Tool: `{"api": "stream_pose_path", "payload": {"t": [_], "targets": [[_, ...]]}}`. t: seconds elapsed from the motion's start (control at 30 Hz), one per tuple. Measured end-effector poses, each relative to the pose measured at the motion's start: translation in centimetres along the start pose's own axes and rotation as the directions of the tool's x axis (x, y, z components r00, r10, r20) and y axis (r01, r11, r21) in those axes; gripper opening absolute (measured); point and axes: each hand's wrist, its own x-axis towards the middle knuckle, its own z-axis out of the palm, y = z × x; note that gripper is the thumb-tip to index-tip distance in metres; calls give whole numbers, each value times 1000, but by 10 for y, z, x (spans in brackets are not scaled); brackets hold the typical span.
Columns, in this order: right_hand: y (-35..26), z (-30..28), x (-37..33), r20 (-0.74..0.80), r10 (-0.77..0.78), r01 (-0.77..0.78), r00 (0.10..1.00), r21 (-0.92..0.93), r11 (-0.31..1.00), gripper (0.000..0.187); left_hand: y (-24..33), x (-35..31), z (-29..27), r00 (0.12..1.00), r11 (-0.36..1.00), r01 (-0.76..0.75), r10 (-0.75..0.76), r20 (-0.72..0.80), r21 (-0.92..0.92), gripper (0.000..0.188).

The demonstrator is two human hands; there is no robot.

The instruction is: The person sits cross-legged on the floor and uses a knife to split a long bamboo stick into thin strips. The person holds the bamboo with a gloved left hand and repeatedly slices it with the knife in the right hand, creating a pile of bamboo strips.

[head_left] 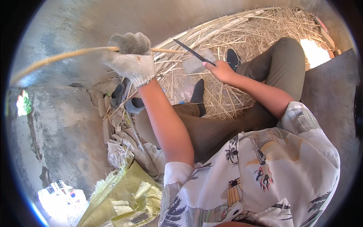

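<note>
My left hand, in a whitish knitted work glove with a grey patch, is closed round a long, pale tan strip that looks like split bamboo. The strip bends away to the far left, and its short end sticks out to the right of the glove. My bare right hand grips a knife with a dark, narrow blade, its tip pointing up and left. That tip lies close to the short end of the strip; whether they touch I cannot tell. The knife's handle is mostly hidden in my fist.
Shavings and thin strips cover the floor ahead, with a grey block among them. Longer strips lie along the curved wall. To the left are grey slip-on shoes and a yellow-green woven sack. My bent legs frame the middle.
</note>
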Motion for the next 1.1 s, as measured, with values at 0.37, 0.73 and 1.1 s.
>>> {"api": "stream_pose_path", "payload": {"t": [0.37, 0.73, 1.1], "targets": [[-20, -5, -10, 22, 180, -181, 983, 174, 968, 52, -3, 8, 6, 999, 1000, -2, 2, -44, 11, 77], [34, 34, -9, -141, -122, 119, 982, -32, 992, 53, 6, -1, 22, 976, 994, 19, 5, -216, 106, 74], [-29, 20, -25, -113, -462, 466, 880, 15, 885, 50, 61, -26, 48, 910, 907, -308, 369, -191, 286, 77]]}}
